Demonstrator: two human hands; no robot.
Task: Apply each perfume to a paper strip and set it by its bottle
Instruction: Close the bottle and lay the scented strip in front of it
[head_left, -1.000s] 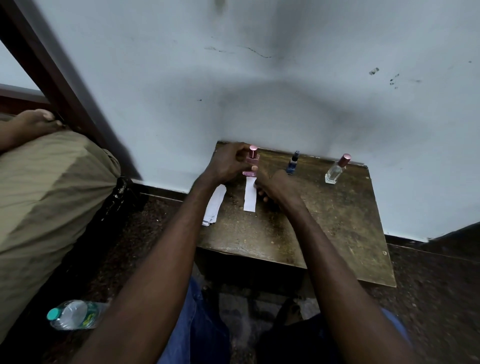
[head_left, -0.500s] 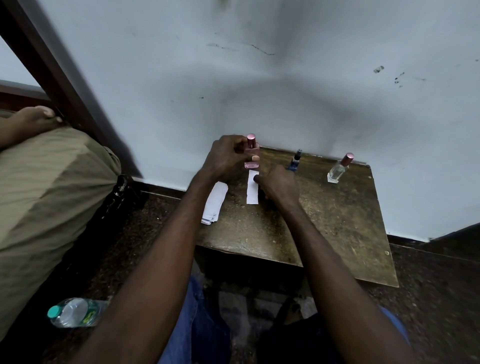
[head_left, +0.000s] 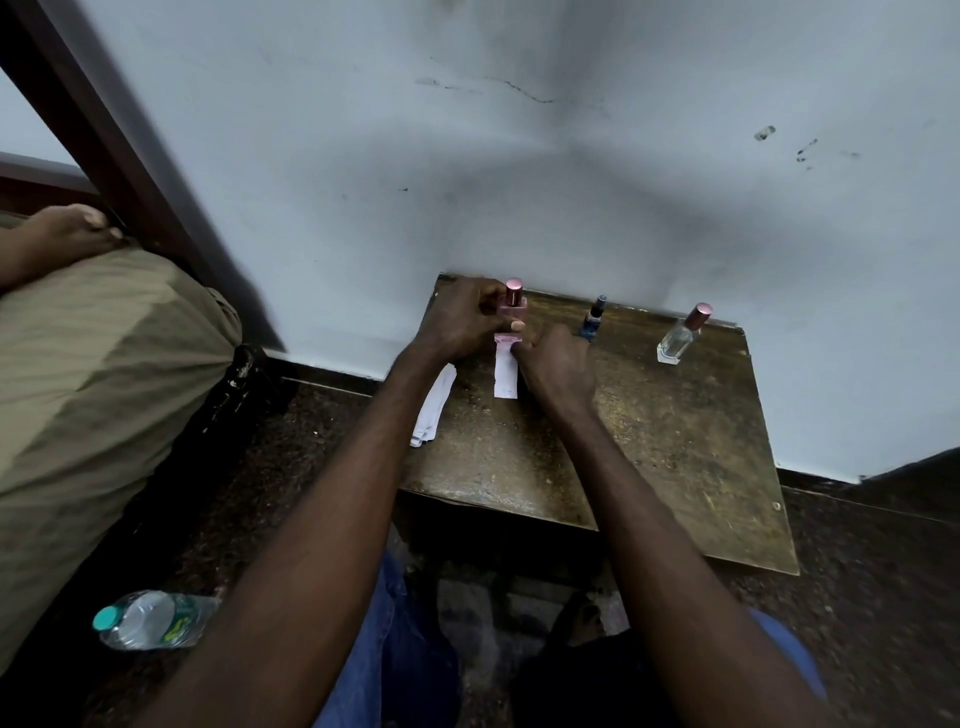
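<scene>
both bare arms reach forward and converge near the counter's (head_left: 675, 467) far left corner. the left arm (head_left: 322, 519) crosses the counter's left edge, and the right arm (head_left: 649, 519) crosses its near edge. the left grip (head_left: 460, 325) is curled round the pink bottle (head_left: 514, 306), holding it upright, thumb (head_left: 518, 326) across its lower front. the right grip (head_left: 558, 371) sits just beside it, knuckles up, its curled fingers meeting the upper right edge of the paper strip (head_left: 505, 376). whether they pinch or only press it is hidden.
</scene>
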